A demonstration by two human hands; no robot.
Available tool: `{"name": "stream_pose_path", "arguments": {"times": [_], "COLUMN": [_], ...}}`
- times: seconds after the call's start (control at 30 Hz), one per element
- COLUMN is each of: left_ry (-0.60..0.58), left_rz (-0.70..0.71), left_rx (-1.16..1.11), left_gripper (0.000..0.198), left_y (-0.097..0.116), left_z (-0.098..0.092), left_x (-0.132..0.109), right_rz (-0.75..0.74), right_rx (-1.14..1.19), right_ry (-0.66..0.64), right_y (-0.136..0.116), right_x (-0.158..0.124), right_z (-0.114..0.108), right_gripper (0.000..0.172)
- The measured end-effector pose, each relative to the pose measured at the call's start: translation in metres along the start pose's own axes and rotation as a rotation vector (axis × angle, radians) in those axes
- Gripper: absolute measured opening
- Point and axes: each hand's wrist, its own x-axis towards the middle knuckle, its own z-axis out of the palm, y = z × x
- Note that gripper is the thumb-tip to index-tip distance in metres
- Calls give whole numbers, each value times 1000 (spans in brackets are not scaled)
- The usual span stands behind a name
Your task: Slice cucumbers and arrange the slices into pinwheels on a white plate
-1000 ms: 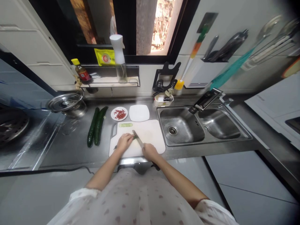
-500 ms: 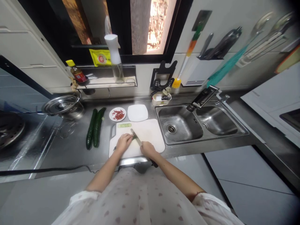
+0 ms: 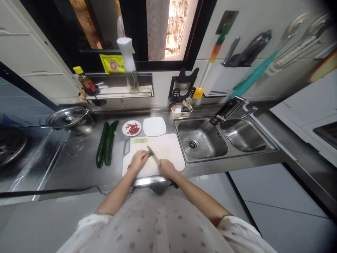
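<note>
My left hand [image 3: 139,160] is closed over a dark green cucumber [image 3: 151,154], which it presses on the white cutting board [image 3: 171,147]; most of the cucumber is hidden under the hand. In my right hand [image 3: 166,167] is a kitchen knife [image 3: 153,154], its blade against the cucumber's right end and its dark handle reaching back toward my body. A row of pale green cucumber slices [image 3: 139,141] lies near the board's upper left corner. Behind the board stand a small white plate with chopped red pieces [image 3: 133,128] and a white square plate [image 3: 154,127].
Two whole cucumbers [image 3: 106,144] lie on the counter left of the board. Farther left is a lidded steel pot [image 3: 76,121]. A double sink [image 3: 202,140] with a dark faucet [image 3: 223,112] adjoins the board's right side. A black cable [image 3: 52,192] runs along the front edge.
Both hands, the knife and the cucumber keep nearly the same place. The view has shifted very slightly; nothing else has visibly moved.
</note>
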Motion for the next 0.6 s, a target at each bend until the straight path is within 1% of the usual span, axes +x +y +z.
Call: {"name": "stream_pose_path", "arguments": {"times": [0.13, 0.23, 0.37, 0.6], "left_ry": [1, 4, 2, 8], "left_rz": [11, 12, 20, 25], "left_rx": [-3, 0, -2, 7], "left_gripper": [24, 23, 24, 25], "left_y": [1, 1, 0, -3], "left_z": [-1, -1, 0, 1], "left_x": [0, 0, 0, 1], "right_rz": [5, 10, 18, 21], "right_rx": [-6, -9, -9, -35], "right_ry": [4, -7, -11, -15], "right_y": [-7, -11, -9, 2], "right_x": [9, 11, 3, -12], "right_z": [-4, -6, -4, 3], "right_gripper": [31, 31, 31, 29]}}
